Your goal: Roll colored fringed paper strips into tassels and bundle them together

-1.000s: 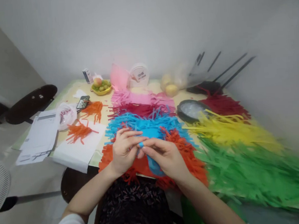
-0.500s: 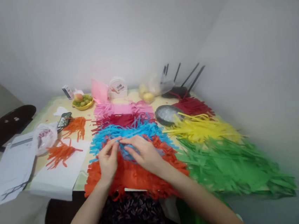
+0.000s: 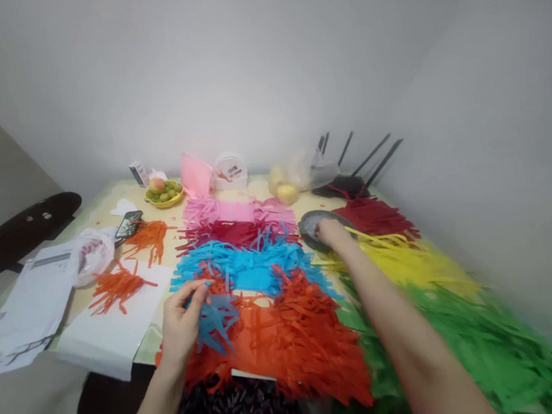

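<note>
My left hand (image 3: 184, 317) pinches one end of a blue tissue-paper tassel (image 3: 217, 322), whose cut strips hang down. Beneath it lies fringed orange tissue paper (image 3: 256, 332) at the table's front edge. Fringed blue paper (image 3: 252, 268) is spread just behind that. My right hand (image 3: 327, 229) reaches into a dark round bowl (image 3: 311, 239) with whitish contents; its fingertips are hidden, so whether they grip anything does not show.
Two orange tassels (image 3: 118, 287) lie at left near a phone (image 3: 129, 225), a plastic bag (image 3: 95, 253) and paper sheets (image 3: 29, 302). Yellow (image 3: 403, 263) and green fringed paper (image 3: 493, 336) cover the right side. A fruit bowl (image 3: 165, 203) stands behind.
My right hand has left the blue tassel and moved right and away into the bowl. My left hand has shifted slightly left and nearer, with the tassel now hanging from it.
</note>
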Tool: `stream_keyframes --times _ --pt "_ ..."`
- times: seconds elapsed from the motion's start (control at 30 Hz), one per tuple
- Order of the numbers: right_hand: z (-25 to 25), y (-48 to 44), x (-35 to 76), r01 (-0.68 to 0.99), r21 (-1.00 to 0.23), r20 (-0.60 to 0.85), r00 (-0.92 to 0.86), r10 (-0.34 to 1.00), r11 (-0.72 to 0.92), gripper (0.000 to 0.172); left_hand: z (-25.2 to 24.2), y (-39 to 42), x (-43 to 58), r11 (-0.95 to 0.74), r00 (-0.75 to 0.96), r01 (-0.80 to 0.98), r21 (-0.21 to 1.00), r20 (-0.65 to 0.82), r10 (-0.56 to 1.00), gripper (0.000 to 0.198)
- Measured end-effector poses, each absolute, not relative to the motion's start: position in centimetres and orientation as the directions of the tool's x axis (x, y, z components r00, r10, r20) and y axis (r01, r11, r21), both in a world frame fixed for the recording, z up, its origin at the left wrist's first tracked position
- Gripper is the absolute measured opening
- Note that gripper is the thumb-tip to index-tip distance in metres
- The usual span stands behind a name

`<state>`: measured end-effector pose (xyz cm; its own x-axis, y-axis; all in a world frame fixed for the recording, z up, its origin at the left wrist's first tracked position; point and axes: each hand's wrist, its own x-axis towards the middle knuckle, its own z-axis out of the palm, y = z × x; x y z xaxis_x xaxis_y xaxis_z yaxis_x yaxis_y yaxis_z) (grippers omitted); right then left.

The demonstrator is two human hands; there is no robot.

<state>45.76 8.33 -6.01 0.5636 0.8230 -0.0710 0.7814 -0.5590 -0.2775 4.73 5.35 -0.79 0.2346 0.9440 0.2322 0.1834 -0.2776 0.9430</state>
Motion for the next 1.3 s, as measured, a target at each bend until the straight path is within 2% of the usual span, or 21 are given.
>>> stream_keyframes --times 0.13,0.23,0.3,0.33,0.37,0.43,0.57,0.77,0.87,1.0,1.2,1.3 --pt "-4.6 7.7 45.2 0.762 -0.334 0.028 0.596 0.803 -0.554 0.015 -1.3 5.5 5.4 -0.232 0.26 0.131 0.964 0.192 0.946 0.022" --pt "-3.2 6.4 41.6 0.776 -0.423 0.138 0.566 0.813 -0.468 0.023 -1.2 5.4 5.9 -0.243 0.291 0.115 0.963 0.202 0.935 0.019" --pt "-2.5 4.7 37.2 0.779 -0.54 0.202 0.488 0.849 -0.319 0.026 -1.1 5.2 6.1 -0.254 0.306 0.109 0.961 0.21 0.928 0.018" --pt "-2.3 3.7 34.6 0.71 -0.69 0.272 0.437 0.858 -0.143 0.025 -1.0 5.0 6.2 -0.256 0.312 0.107 0.961 0.212 0.926 0.017" --pt "-2.0 2.5 32.0 0.613 -0.789 0.329 0.378 0.865 0.032 0.023 -0.9 4.8 6.3 -0.258 0.314 0.106 0.96 0.214 0.925 0.016" --pt "-1.6 0.2 27.2 0.452 -0.873 0.331 0.277 0.902 0.182 0.021 -0.8 4.2 6.2 -0.268 0.317 0.114 0.957 0.221 0.922 0.015" --pt "-1.4 -2.7 21.4 0.237 -0.951 0.259 0.257 0.931 0.199 0.015 -0.7 2.9 5.6 -0.273 0.365 0.106 0.956 0.218 0.905 0.014" --pt "-1.7 -3.8 19.4 0.056 -0.984 0.178 0.273 0.945 0.169 0.014 -0.7 1.3 4.2 -0.306 0.356 0.066 0.95 0.264 0.896 0.012" --pt "-1.5 -4.3 18.9 -0.013 -0.99 0.135 0.256 0.957 0.143 0.017 -0.7 0.7 3.7 -0.385 0.337 0.085 0.919 0.337 0.879 0.01" --pt "-1.1 -4.9 18.0 -0.042 -0.989 0.127 0.254 0.959 0.143 0.018 -0.8 0.1 3.2 -0.523 0.325 0.152 0.839 0.457 0.828 0.01" --pt "-1.1 -5.3 17.1 0.009 -0.988 0.149 0.276 0.95 0.153 0.02 -0.7 -0.1 2.9 -0.545 0.369 0.207 0.812 0.451 0.813 0.009" --pt "-1.4 -5.4 17.0 0.038 -0.99 0.14 0.256 0.957 0.135 0.021 -0.5 0.1 2.6 -0.616 0.425 0.266 0.741 0.484 0.765 0.01"
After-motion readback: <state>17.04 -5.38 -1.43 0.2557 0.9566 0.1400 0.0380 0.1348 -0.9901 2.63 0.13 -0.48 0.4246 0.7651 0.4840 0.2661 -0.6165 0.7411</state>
